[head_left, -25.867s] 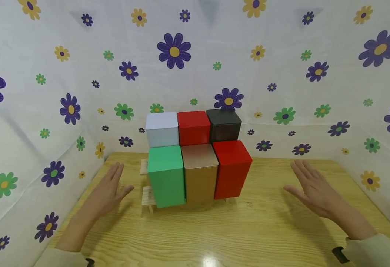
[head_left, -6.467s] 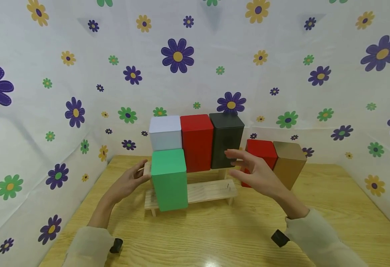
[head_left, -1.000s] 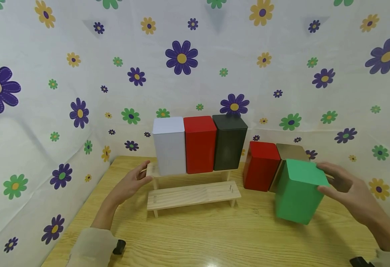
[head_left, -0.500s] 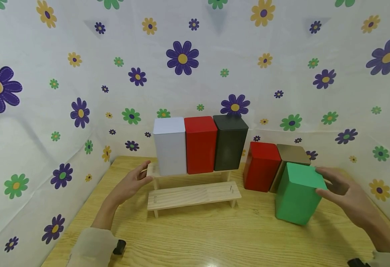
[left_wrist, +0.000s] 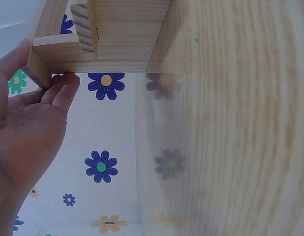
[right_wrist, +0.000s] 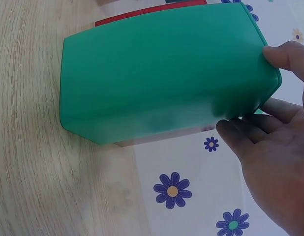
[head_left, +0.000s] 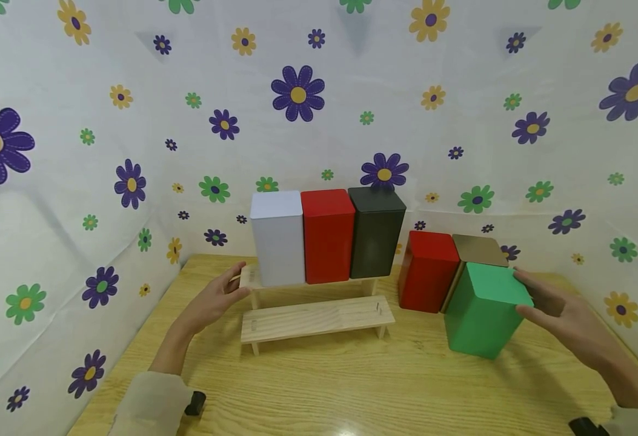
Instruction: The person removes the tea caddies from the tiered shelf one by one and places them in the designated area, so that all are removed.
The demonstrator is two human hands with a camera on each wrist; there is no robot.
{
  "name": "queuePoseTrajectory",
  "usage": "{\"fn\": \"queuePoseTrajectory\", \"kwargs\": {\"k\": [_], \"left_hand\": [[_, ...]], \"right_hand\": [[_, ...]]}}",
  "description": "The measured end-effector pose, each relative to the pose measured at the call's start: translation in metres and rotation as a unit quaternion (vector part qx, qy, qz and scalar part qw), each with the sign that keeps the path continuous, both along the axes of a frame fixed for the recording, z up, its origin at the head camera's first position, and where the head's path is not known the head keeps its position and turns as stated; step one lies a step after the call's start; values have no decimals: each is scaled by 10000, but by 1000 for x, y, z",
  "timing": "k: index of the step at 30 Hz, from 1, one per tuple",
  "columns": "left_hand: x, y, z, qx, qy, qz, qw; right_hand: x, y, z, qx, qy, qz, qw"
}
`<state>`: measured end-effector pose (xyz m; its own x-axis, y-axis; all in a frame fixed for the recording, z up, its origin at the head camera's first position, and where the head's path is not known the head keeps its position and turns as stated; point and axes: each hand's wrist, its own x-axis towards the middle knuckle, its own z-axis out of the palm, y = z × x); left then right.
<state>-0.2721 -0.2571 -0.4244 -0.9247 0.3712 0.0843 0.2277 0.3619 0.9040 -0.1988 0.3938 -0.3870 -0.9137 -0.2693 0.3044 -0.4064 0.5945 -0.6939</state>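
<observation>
- Two hands are working: the left hand [head_left: 212,303] and the right hand [head_left: 566,321], both coming out of pale sleeves [head_left: 146,402].
- Six boxes are showing: one white, one black, one brown, one green, two red.
- One stand [head_left: 311,320], having two planks, is sitting on one table [head_left: 319,387] inside a flowered cloth [head_left: 226,175].
- Three boxes are standing side by side on the upper plank [head_left: 249,277]: the white box [head_left: 279,242] toward 9 o'clock, a red box [head_left: 328,239] in the middle, the black box [head_left: 375,239] toward 3 o'clock.
- Three more are grouping at the stand's 3 o'clock: the other red box [head_left: 428,275], the brown box [head_left: 478,249] and the green box [head_left: 485,315].
- The right hand is pinching the green box near its top, thumb [right_wrist: 287,56] and fingers [right_wrist: 235,135] parting only as far as the corner between them.
- From those fingers, the green box is lying toward 9 o'clock; whether its base is touching the table, I cannot tell.
- From the green box, the brown box is standing at 12 o'clock, partly hiding behind it, and the other red box at 10 o'clock.
- The left hand, at the stand's 9 o'clock, is gripping the upper plank's end between thumb and curling fingers.
</observation>
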Motion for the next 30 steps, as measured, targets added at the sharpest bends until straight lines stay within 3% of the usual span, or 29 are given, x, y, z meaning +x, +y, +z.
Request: {"fn": "queuePoseTrajectory", "kwargs": {"k": [20,30], "left_hand": [[3,2,4,6,6,-15,10000],[3,3,5,20,-13,-19,10000]], "right_hand": [[-6,-4,-1,-236,-284,381,9986],[-6,-7,16,-70,-26,-388,9992]]}}
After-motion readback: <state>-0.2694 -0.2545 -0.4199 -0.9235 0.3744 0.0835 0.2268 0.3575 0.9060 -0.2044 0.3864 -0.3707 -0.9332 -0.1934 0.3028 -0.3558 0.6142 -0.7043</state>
